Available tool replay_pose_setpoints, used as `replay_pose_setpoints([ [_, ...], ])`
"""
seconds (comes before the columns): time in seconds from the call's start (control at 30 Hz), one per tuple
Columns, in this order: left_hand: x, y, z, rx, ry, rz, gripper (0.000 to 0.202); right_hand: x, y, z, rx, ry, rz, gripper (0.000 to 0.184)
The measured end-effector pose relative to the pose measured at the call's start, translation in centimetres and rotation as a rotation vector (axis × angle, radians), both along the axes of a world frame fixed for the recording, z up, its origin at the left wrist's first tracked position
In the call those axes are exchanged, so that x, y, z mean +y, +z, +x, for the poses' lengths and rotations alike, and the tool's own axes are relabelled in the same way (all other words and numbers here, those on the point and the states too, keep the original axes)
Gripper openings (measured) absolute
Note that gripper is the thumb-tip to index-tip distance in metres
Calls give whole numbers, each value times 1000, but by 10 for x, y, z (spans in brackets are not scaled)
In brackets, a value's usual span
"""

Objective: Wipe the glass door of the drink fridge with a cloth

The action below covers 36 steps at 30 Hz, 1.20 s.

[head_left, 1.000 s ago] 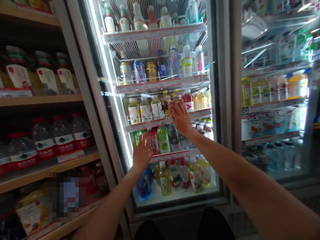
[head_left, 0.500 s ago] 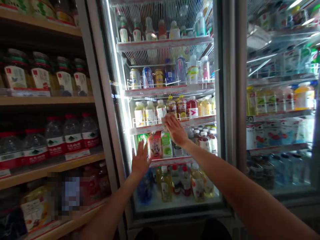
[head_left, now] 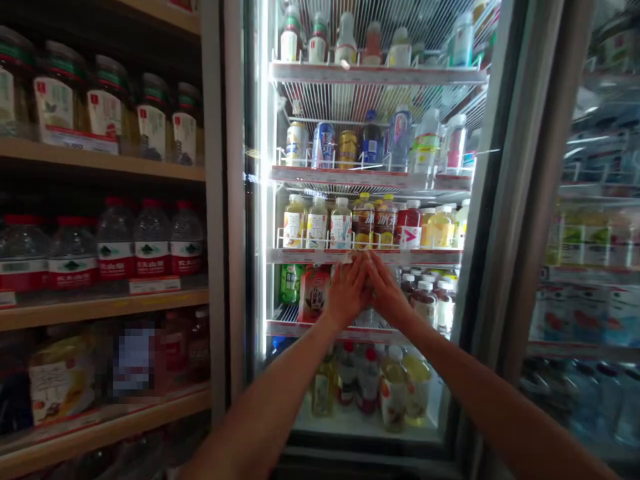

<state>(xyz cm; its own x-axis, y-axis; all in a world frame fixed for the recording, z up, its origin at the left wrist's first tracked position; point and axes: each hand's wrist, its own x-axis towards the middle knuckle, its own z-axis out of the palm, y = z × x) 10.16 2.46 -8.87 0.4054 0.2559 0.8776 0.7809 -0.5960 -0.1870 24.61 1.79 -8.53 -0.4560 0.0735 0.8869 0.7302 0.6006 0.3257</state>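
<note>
Both my hands meet in front of the glass door (head_left: 483, 220) of a lit drinks fridge, at the height of the shelf edge below the yellow-capped bottles. My left hand (head_left: 344, 293) comes in from the left, its fingers pressed against those of my right hand (head_left: 389, 292). A pale, crumpled cloth (head_left: 356, 255) peeks out at the fingertips, and most of it is hidden by the hands. Behind them a red drink pack (head_left: 314, 293) and a green bottle (head_left: 291, 283) stand on the shelf.
Wooden shelves (head_left: 100, 163) with large tea bottles and red-capped water bottles (head_left: 150, 240) run along the left. A metal door frame (head_left: 537, 220) stands on the right, with another drinks fridge beyond it. Bottles (head_left: 393, 393) fill the fridge's bottom.
My left hand has moved up and right from the door's left side to join my right hand. The right hand has shifted slightly down and right. The view has turned left.
</note>
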Motion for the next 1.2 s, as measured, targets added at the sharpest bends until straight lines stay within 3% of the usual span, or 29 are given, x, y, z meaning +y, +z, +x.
replay_pose_setpoints([
  [0.13, -3, 4, 22, -44, 42, 80, 57, 0, 1, 7, 49, -179, 52, 81],
  [0.2, 0, 10, 15, -41, 48, 155, 50, -3, 9, 8, -2, -196, 62, 83],
  [0.27, 7, 22, -12, -46, 66, 219, 45, -7, 24, 15, -31, -231, 69, 84],
  [0.37, 22, 53, -81, -164, 129, 249, 44, -13, 56, 38, 116, -365, 106, 77],
  [0.43, 32, 79, -124, -387, 187, 251, 42, -12, 78, 54, 274, -440, 149, 69],
  [0.5, 37, 102, -143, -639, 203, 301, 44, -7, 98, 58, 373, -458, 177, 64],
  [0.53, 38, 110, -139, -700, 189, 324, 46, -4, 106, 55, 382, -452, 181, 63],
  [0.6, 37, 118, -112, -636, 127, 352, 52, 4, 117, 41, 322, -425, 172, 60],
  [0.67, 35, 117, -73, -349, 74, 353, 56, 11, 123, 24, 229, -398, 173, 59],
  [0.73, 34, 116, -51, -53, 20, 373, 48, 15, 127, 17, 159, -391, 194, 57],
  [0.77, 35, 119, -52, 29, 5, 383, 44, 16, 129, 20, 144, -399, 212, 56],
  [0.83, 40, 135, -78, 7, 10, 406, 42, 17, 136, 34, 151, -435, 249, 54],
  [0.93, 50, 176, -136, -375, 95, 443, 46, 20, 150, 56, 246, -490, 288, 52],
  [1.0, 55, 198, -149, -580, 120, 469, 48, 25, 160, 57, 313, -505, 297, 53],
  [1.07, 57, 206, -130, -557, 94, 493, 49, 31, 166, 48, 364, -510, 304, 57],
  [1.2, 54, 199, -68, 19, -52, 532, 47, 37, 166, 33, 380, -517, 328, 61],
])
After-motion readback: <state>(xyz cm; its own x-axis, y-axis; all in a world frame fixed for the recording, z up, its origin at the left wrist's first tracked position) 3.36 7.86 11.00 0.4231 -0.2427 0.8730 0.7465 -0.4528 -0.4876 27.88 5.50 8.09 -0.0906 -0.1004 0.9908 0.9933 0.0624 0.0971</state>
